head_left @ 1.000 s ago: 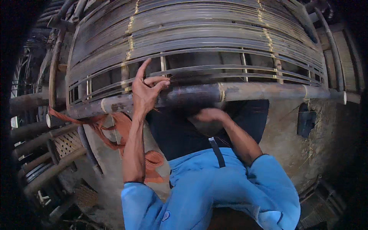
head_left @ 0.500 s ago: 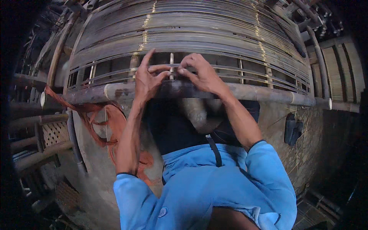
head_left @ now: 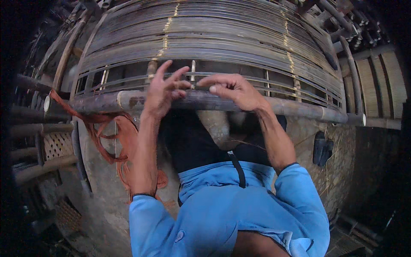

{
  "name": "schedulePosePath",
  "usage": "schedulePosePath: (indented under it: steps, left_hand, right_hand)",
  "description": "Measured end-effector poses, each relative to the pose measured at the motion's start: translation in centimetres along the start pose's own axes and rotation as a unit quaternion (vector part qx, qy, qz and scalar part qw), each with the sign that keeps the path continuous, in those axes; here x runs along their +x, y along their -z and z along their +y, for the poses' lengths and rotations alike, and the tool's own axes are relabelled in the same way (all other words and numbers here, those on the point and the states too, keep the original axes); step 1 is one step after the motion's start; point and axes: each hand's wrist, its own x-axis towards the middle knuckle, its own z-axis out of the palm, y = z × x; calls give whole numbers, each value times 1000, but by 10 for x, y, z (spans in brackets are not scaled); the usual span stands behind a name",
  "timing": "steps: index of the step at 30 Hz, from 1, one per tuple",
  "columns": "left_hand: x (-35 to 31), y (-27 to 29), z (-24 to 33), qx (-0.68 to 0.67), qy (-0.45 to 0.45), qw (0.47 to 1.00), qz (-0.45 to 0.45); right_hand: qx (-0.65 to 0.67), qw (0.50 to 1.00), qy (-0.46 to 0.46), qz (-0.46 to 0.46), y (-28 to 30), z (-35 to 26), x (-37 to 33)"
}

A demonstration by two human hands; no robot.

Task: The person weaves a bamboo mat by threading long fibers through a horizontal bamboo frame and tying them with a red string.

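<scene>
In front of me is a bamboo frame with many long thin slats (head_left: 222, 45) running across it, bound in rows by pale ties (head_left: 165, 36). A thick bamboo pole (head_left: 295, 107) forms its near edge. My left hand (head_left: 160, 92) is open above this pole, its fingers spread, left of a short pale upright strip (head_left: 193, 70). My right hand (head_left: 239, 91) reaches in from the other side, index finger stretched toward the same strip and thumb apart below it. Nothing shows in either hand. The right hand's other fingers are mostly hidden.
Orange-red flat strapping (head_left: 126, 137) hangs over the pole's left end and trails to the ground. A dark sandal-like item (head_left: 322, 149) lies on the ground at right. Bamboo poles (head_left: 70, 55) stand at left, and a slatted panel (head_left: 387, 81) at right.
My right hand has gone from curled fingers at the upright strip to a stretched index finger, shifting slightly right. My left hand's fingers have spread wider. The view has shifted slightly.
</scene>
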Motion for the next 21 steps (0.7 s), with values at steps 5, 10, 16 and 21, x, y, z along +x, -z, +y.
schedulePosePath:
  steps: [5,10,16,21]
  left_hand:
    - [-7,13,-8,384,-147,908,-84]
    - [-42,72,81,733,-385,554,85]
    - [-196,143,209,691,-122,680,211]
    - [-323,156,200,627,-200,708,255]
  right_hand:
    - [-94,992,31,74,-1,-4,19]
    - [-228,947,25,223,22,15,28]
    - [-240,928,34,283,52,33,44]
    - [-214,956,11,201,40,37,39]
